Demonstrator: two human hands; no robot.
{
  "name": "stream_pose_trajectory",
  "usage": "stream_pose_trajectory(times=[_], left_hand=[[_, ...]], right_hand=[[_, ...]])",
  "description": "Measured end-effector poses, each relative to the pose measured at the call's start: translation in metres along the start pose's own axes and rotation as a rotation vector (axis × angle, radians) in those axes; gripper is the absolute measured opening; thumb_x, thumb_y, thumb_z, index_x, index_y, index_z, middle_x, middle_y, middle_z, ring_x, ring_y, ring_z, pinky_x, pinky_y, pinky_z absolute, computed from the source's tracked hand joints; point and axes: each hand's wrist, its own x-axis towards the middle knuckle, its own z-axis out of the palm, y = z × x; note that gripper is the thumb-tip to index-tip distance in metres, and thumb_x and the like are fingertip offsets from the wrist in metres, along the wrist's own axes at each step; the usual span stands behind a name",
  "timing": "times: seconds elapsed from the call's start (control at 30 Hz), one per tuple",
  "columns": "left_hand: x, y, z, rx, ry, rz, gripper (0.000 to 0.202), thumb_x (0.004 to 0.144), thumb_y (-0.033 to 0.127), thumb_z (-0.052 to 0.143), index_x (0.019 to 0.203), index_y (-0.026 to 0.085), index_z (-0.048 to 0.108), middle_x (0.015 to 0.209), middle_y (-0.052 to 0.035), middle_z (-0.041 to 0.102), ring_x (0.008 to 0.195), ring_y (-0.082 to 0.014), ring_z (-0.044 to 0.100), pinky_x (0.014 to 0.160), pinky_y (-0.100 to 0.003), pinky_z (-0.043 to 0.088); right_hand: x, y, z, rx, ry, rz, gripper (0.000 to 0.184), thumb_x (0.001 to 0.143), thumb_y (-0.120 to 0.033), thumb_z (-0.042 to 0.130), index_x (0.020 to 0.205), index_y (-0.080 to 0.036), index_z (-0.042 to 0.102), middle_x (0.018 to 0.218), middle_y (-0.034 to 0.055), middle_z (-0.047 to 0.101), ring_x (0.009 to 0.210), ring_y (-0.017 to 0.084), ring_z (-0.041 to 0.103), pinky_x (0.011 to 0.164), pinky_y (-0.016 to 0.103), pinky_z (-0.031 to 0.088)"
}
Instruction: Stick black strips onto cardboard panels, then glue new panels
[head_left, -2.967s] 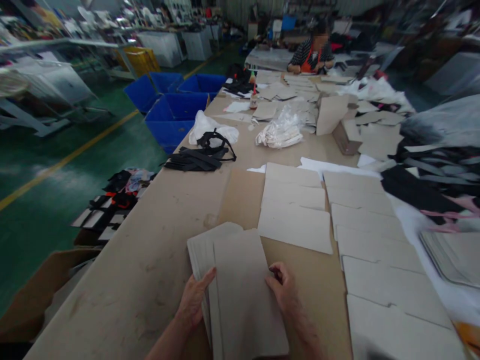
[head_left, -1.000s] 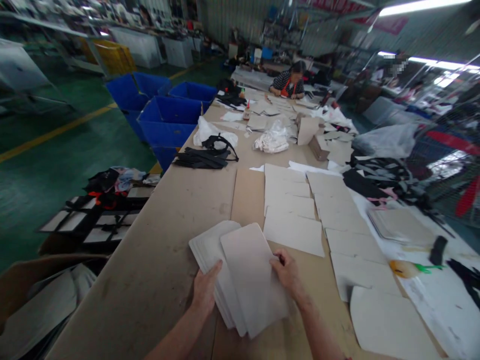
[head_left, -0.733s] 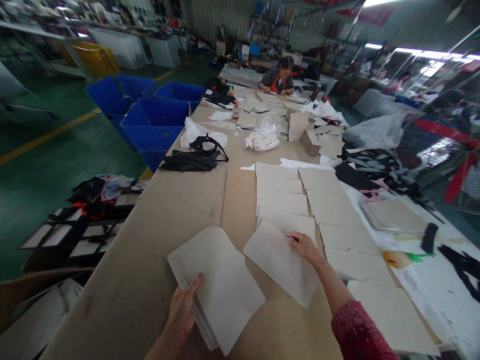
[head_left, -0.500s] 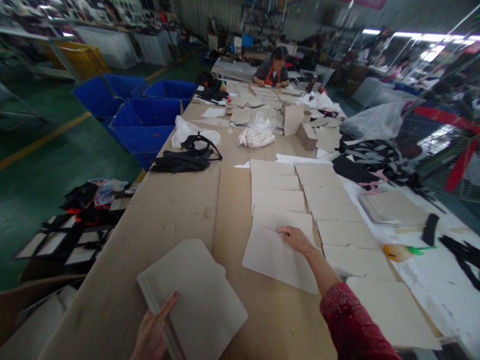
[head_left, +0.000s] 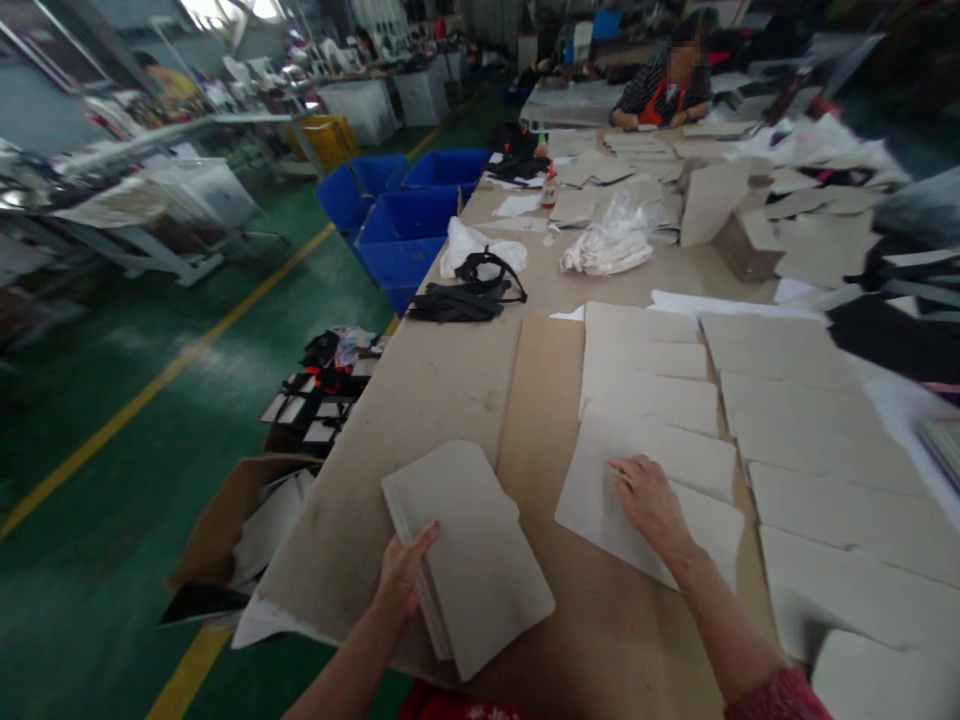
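My left hand is closed around the edge of a stack of greyish-beige cardboard sheets, its thumb on the top sheet and its other fingers hidden underneath. The stack has rounded corners and is tilted over the near part of the table. My right hand has its fingers curled together on a cardboard sheet, the nearest one in a column of overlapping sheets. The fingertips are on this sheet; whether they pinch its edge is hard to see. To the right lies a second overlapping column.
Black straps and plastic bags lie farther up the table. Blue bins and an open carton stand on the floor at the left. A co-worker sits at the far end.
My view has turned left, so the table appears farther right. The left hand still holds the stack. My right hand stays at the nearest sheet, its fingers now more curled over it.
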Motion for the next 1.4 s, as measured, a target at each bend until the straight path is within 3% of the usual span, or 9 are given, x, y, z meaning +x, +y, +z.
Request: stream_pose_trajectory(times=[0.1,0.23,0.4,0.53,0.67,0.8,1.03,1.2,1.4], left_hand=[[-0.003,-0.001,-0.001,-0.007,-0.019,0.022,0.043,0.064,0.021,0.085,0.101,0.011,0.066,0.083,-0.0103,0.075,0.069,-0.0258,0.072,0.064,-0.038,0.061],[-0.003,-0.002,-0.003,0.001,-0.037,0.036,0.046,0.063,0.023,0.086,0.103,0.012,0.065,0.083,-0.0097,0.075,0.072,-0.0255,0.073,0.068,-0.037,0.061],[0.004,-0.006,-0.007,-0.001,-0.034,0.051,0.051,0.059,0.023,0.088,0.103,0.012,0.066,0.086,-0.0103,0.076,0.075,-0.0250,0.073,0.068,-0.034,0.061],[0.005,-0.006,-0.007,-0.012,-0.037,0.035,0.048,0.060,0.020,0.087,0.103,0.013,0.065,0.090,-0.0108,0.075,0.075,-0.0253,0.073,0.068,-0.035,0.061],[0.002,0.000,-0.007,0.008,-0.008,-0.010,0.044,0.063,0.017,0.085,0.102,0.013,0.064,0.086,-0.0092,0.075,0.071,-0.0256,0.072,0.063,-0.034,0.061],[0.006,0.005,-0.006,0.027,0.004,-0.069,0.044,0.067,0.018,0.083,0.106,0.016,0.062,0.088,-0.0066,0.075,0.071,-0.0242,0.072,0.063,-0.035,0.061],[0.010,0.012,-0.013,0.051,0.008,-0.120,0.047,0.068,0.012,0.080,0.110,0.018,0.061,0.091,-0.0048,0.075,0.075,-0.0222,0.072,0.074,-0.037,0.062],[0.009,0.025,-0.036,0.122,0.047,-0.175,0.044,0.070,0.013,0.079,0.111,0.013,0.063,0.083,-0.0061,0.075,0.073,-0.0242,0.072,0.081,-0.044,0.060],[0.007,0.031,-0.041,0.152,0.086,-0.167,0.047,0.069,0.013,0.079,0.113,0.012,0.063,0.081,-0.0066,0.074,0.068,-0.0247,0.072,0.080,-0.047,0.060]], right_hand=[[-0.022,-0.057,0.051,0.119,-0.115,-0.097,0.026,0.091,-0.028,0.049,0.109,-0.020,0.066,0.102,0.0083,0.066,0.095,0.020,0.061,0.088,0.030,0.047],[-0.045,-0.109,0.103,0.188,-0.131,-0.078,0.029,0.090,-0.032,0.052,0.114,-0.020,0.064,0.102,0.0098,0.065,0.095,0.023,0.062,0.087,0.032,0.048],[-0.061,-0.124,0.113,0.254,-0.047,0.029,0.026,0.089,-0.029,0.048,0.109,-0.021,0.061,0.110,0.0128,0.061,0.104,0.027,0.058,0.095,0.039,0.044],[-0.072,-0.138,0.119,0.321,-0.012,0.155,0.010,0.084,-0.032,0.051,0.085,-0.024,0.057,0.086,0.0061,0.063,0.082,0.024,0.060,0.077,0.035,0.047],[-0.076,-0.148,0.127,0.395,0.010,0.238,0.009,0.081,-0.031,0.050,0.083,-0.024,0.056,0.077,0.0002,0.064,0.072,0.019,0.059,0.069,0.029,0.046],[-0.074,-0.116,0.092,0.423,0.023,0.300,0.018,0.082,-0.033,0.046,0.085,-0.023,0.061,0.073,-0.0022,0.064,0.068,0.016,0.059,0.062,0.025,0.045],[-0.075,-0.004,-0.007,0.318,-0.087,0.303,0.026,0.079,-0.035,0.052,0.090,-0.023,0.073,0.083,-0.0004,0.073,0.077,0.020,0.065,0.072,0.030,0.049],[-0.067,0.034,-0.005,0.199,-0.126,0.232,0.028,0.078,-0.029,0.054,0.094,-0.023,0.076,0.101,0.0042,0.075,0.099,0.024,0.066,0.094,0.036,0.045],[-0.063,0.045,0.004,0.092,-0.134,0.171,0.030,0.080,-0.022,0.052,0.101,-0.023,0.074,0.107,0.0042,0.073,0.103,0.021,0.064,0.095,0.033,0.044]])
